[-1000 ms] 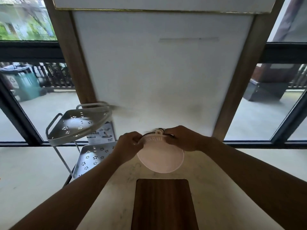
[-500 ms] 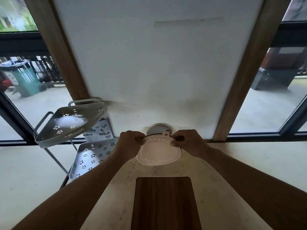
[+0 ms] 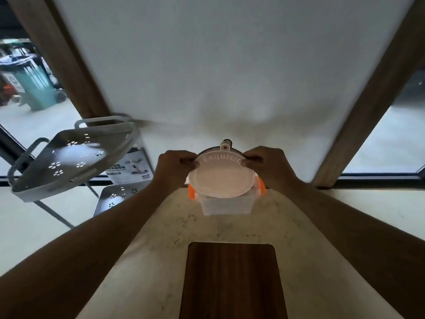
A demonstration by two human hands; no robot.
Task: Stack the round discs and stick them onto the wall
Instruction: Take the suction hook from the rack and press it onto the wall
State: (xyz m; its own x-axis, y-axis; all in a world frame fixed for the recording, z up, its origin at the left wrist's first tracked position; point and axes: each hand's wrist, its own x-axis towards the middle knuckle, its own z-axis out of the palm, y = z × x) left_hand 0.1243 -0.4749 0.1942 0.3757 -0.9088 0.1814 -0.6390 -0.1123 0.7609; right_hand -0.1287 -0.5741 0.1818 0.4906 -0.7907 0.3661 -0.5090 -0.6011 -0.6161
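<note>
Stacked discs (image 3: 222, 178) pinched at the upper rim between left hand (image 3: 174, 168) and right hand (image 3: 270, 168), close before the wall (image 3: 218, 77), apparently not yet stuck.

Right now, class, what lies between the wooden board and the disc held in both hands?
In the head view, a clear plastic box with orange clips, then bare marble counter.

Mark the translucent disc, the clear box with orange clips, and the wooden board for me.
translucent disc (image 3: 220, 180), head view, on its flat face below the raised lettering.
clear box with orange clips (image 3: 226, 207), head view, on its front wall under the disc.
wooden board (image 3: 232, 279), head view, on the middle of its top.
</note>
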